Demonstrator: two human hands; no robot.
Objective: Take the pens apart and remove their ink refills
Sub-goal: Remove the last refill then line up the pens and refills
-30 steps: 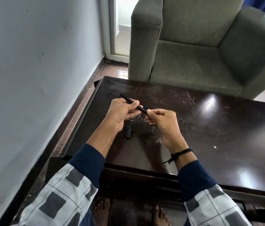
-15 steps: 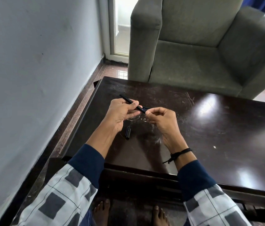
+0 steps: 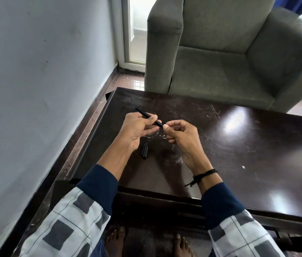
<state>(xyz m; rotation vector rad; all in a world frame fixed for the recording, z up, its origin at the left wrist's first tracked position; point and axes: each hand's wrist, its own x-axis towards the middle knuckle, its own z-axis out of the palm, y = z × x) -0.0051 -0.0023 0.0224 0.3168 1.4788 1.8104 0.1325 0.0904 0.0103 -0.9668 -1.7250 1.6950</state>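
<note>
The left hand [image 3: 137, 130] grips the slim black plastic pen [image 3: 143, 113] above the dark wooden table [image 3: 239, 154] while the right hand [image 3: 182, 136] pinches its tip, which may slip and fling small parts away.

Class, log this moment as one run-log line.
step: pen teardown | left hand: grips black pen | right hand: pinches its end | loose black piece: lying on table

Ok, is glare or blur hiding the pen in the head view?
Head view: no; the pen is sharp, though dark against the dark table; glare patches lie further right, clear of it; a hazy smear blurs the right edge.
</note>
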